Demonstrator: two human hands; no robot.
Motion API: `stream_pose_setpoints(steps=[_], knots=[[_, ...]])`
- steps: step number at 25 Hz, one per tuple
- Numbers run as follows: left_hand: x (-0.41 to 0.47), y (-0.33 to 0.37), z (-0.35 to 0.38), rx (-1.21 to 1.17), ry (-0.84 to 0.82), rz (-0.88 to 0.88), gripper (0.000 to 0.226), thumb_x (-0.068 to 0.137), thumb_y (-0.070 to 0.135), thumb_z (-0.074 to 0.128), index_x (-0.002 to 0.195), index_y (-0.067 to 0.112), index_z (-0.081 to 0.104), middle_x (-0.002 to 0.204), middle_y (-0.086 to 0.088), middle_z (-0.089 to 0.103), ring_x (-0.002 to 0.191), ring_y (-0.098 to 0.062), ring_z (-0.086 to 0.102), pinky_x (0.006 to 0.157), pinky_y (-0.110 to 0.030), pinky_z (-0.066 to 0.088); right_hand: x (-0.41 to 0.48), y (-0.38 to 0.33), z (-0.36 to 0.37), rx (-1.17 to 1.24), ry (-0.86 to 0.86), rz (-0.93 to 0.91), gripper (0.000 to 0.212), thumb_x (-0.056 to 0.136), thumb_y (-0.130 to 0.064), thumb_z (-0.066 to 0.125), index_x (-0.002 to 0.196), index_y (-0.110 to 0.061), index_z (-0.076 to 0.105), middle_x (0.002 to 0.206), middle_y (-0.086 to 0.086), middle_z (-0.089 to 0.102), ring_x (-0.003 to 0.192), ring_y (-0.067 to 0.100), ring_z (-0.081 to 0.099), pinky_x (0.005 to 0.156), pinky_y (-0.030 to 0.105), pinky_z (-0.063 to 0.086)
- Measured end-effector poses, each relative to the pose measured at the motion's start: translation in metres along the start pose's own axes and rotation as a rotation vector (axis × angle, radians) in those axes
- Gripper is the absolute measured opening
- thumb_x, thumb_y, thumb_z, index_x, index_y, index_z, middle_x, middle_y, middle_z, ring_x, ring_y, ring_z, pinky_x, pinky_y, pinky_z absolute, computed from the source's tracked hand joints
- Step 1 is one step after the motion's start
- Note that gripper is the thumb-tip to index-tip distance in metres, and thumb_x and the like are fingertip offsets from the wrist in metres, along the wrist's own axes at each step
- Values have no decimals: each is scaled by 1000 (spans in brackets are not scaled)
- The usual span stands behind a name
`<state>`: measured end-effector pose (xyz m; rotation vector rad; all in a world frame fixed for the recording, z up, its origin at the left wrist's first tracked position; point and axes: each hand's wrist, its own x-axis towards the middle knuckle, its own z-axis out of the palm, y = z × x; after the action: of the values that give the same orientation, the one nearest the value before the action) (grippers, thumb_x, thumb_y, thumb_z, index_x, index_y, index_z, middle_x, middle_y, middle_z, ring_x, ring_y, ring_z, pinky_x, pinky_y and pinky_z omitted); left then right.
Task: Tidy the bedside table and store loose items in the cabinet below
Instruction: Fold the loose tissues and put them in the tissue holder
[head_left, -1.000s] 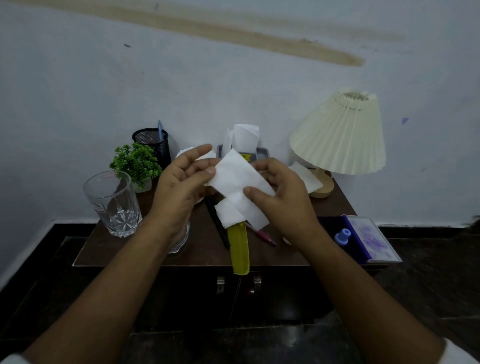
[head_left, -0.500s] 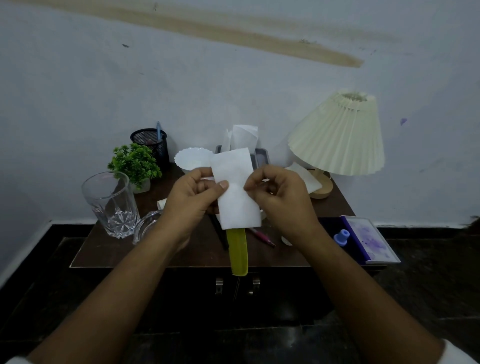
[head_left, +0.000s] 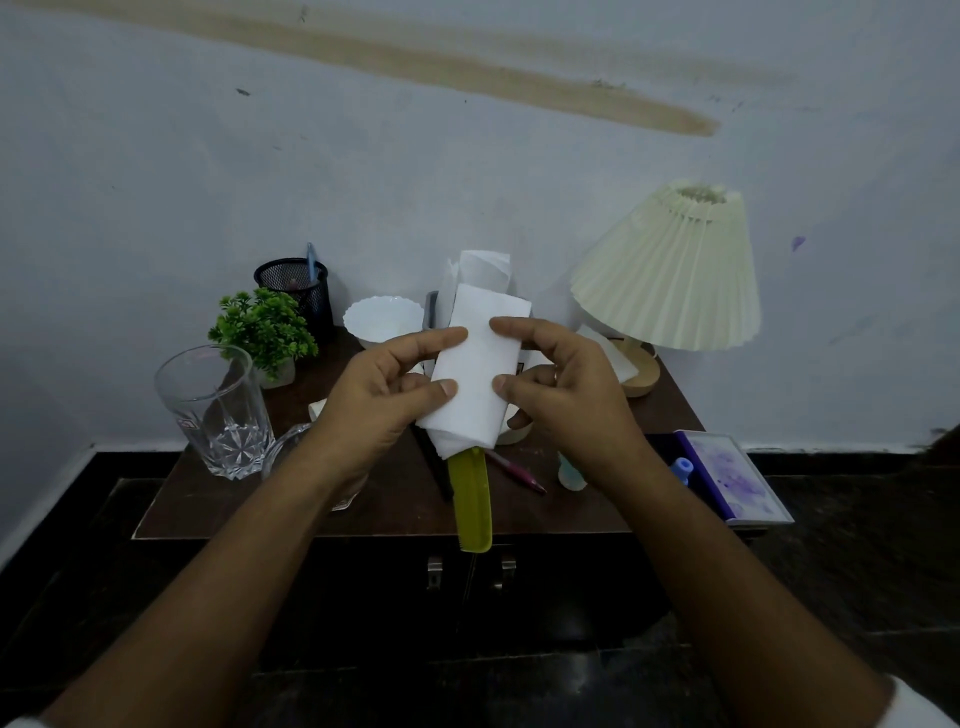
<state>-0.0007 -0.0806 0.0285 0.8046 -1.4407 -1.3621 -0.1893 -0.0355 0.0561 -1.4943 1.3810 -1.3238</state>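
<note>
A folded white tissue (head_left: 480, 371) is held above the brown bedside table (head_left: 218, 506). My left hand (head_left: 382, 387) pinches its left edge and my right hand (head_left: 558, 387) pinches its right edge. Below the tissue a yellow-green comb (head_left: 471, 506) lies over the table's front edge, its upper end hidden by the tissue. A pink pen (head_left: 517, 474), a small pale bottle (head_left: 570, 475) and a black item (head_left: 434, 467) lie loose on the table. The dark cabinet (head_left: 467, 597) below shows two metal door handles (head_left: 435, 571), doors closed.
A tall clear glass (head_left: 215, 410) stands front left, beside a small green plant (head_left: 262, 327), a black mesh pen cup (head_left: 296, 291) and a white bowl (head_left: 382, 319). A tissue holder (head_left: 483, 270) stands behind; a cream pleated lamp (head_left: 670, 270) and a purple book (head_left: 732, 475) are at right.
The tissue went from a loose, open sheet to a narrower folded strip, tilted slightly right. Both hands now pinch its side edges. The white bowl is now in sight behind my left hand.
</note>
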Motion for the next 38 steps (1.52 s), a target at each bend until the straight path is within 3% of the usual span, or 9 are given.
stream_pose_setpoints(steps=[3, 6, 10, 13, 19, 22, 28, 32, 38], knots=[[0, 1, -2, -16, -11, 1, 49, 88, -10, 64, 132, 12, 64, 87, -10, 74, 74, -10, 64, 76, -24, 55, 1, -3, -6, 29, -89, 53, 46, 88, 8, 69, 128, -15, 67, 119, 10, 70, 78, 21, 73, 68, 51, 63], [1, 0, -4, 23, -35, -9, 51, 89, -8, 65, 133, 17, 64, 79, -12, 66, 73, -20, 53, 79, -28, 52, 1, -3, -10, 8, -106, 58, 40, 88, 7, 69, 122, -13, 72, 119, 9, 71, 85, 33, 74, 69, 54, 63], [10, -1, -2, 61, 4, 1, 56, 91, -6, 64, 139, 22, 58, 128, 7, 69, 89, -14, 65, 83, -32, 58, 13, -6, -19, -255, 132, -14, 42, 91, -2, 69, 130, -17, 68, 90, 3, 75, 71, 19, 72, 70, 44, 64], [18, -5, -2, 43, 72, -14, 57, 93, -5, 63, 143, 20, 54, 129, 9, 66, 90, -6, 69, 76, -25, 56, 37, -6, -29, -398, 267, -112, 47, 94, -11, 63, 140, -18, 59, 111, 5, 71, 86, 17, 70, 82, 48, 61], [30, -9, -4, 47, 124, -25, 56, 95, 4, 64, 145, 25, 52, 135, 6, 63, 89, -1, 65, 83, -25, 57, 77, -1, -21, -622, 123, -11, 51, 96, -3, 47, 147, 0, 41, 132, 21, 55, 114, 33, 58, 101, 48, 49], [34, -10, -3, 24, 117, -35, 56, 96, 3, 62, 146, 24, 51, 136, 2, 62, 93, 1, 66, 84, -25, 58, 85, 1, -18, -685, 89, 43, 43, 95, 2, 46, 138, 3, 44, 134, 20, 48, 113, 35, 54, 91, 36, 43], [41, -12, -2, -7, 110, -46, 57, 96, -1, 61, 147, 22, 50, 137, 3, 60, 100, -3, 66, 87, -30, 58, 96, 13, -17, -730, 81, 55, 21, 91, 1, 48, 113, -1, 50, 110, 14, 48, 83, 23, 53, 65, 31, 39], [42, -13, 1, 0, 99, -43, 57, 95, -1, 61, 146, 24, 50, 136, 5, 60, 102, -1, 67, 87, -28, 59, 96, 15, -13, -745, 88, 65, 21, 91, -2, 50, 112, 2, 49, 109, 15, 47, 85, 30, 55, 72, 39, 48], [41, -11, 1, -1, 103, -37, 57, 95, -1, 61, 146, 24, 51, 136, 4, 60, 100, 0, 68, 87, -28, 59, 96, 23, -1, -780, 16, 92, 12, 89, -4, 54, 95, -8, 44, 100, 11, 45, 83, 24, 46, 60, 31, 29]])
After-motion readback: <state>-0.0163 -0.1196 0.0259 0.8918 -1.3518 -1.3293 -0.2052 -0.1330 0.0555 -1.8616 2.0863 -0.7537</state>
